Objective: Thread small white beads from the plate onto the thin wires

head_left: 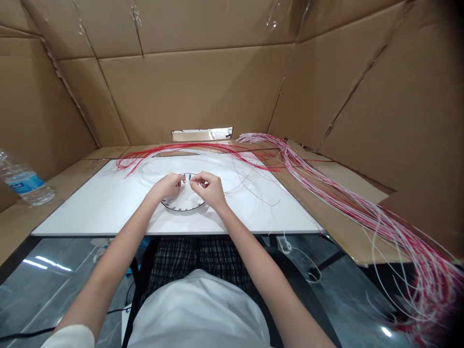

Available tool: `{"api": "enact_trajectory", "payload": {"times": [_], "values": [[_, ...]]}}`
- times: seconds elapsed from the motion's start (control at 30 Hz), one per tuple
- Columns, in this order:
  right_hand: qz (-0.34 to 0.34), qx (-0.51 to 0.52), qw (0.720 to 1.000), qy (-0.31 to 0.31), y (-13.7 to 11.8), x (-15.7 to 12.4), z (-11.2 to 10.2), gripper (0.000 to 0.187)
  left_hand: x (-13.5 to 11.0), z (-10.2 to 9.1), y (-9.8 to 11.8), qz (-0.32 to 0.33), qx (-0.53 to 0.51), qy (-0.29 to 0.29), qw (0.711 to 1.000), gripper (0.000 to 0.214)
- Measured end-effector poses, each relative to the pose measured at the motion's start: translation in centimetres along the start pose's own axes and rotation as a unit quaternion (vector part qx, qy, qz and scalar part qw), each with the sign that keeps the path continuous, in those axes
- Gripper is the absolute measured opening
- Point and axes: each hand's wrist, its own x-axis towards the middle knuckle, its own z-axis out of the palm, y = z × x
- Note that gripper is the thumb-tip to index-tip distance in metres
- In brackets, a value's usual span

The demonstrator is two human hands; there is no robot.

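Note:
My left hand and my right hand meet over a round white disc with a dark rim in the middle of a white board. Both hands have their fingers pinched together, thumbs and forefingers nearly touching each other. They seem to pinch a thin white strand, too fine to make out between the fingers. Loops of clear and white strands lie on the board around the disc.
A bundle of red strands runs along the board's far edge. A long sheaf of red and white strands trails off to the right over cardboard. A water bottle lies at left. Cardboard walls enclose the bench.

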Motion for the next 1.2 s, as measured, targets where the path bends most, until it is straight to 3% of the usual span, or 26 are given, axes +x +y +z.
{"api": "enact_trajectory", "payload": {"times": [0.53,0.77,0.93,1.03,1.2], "values": [[0.004,0.002,1.0,0.002,0.0,0.0,-0.1,0.009,-0.7,-0.6,-0.3,-0.017,-0.081,-0.008,0.997,0.039],[0.003,0.01,1.0,0.002,0.1,0.0,0.0,0.01,-0.6,-0.3,-1.2,-0.019,-0.167,0.014,0.986,0.035],[0.013,0.003,1.0,0.004,-0.1,0.0,0.0,0.01,-1.0,-0.8,-0.9,-0.042,-0.266,0.04,0.962,0.03],[0.018,0.01,1.0,0.006,-0.1,0.0,-0.1,0.011,-1.8,-1.6,0.1,-0.055,-0.354,0.073,0.931,0.036],[0.025,0.023,0.999,0.008,-0.1,0.0,0.0,0.01,-3.6,-1.8,2.3,-0.086,-0.588,0.162,0.788,0.042]]}}
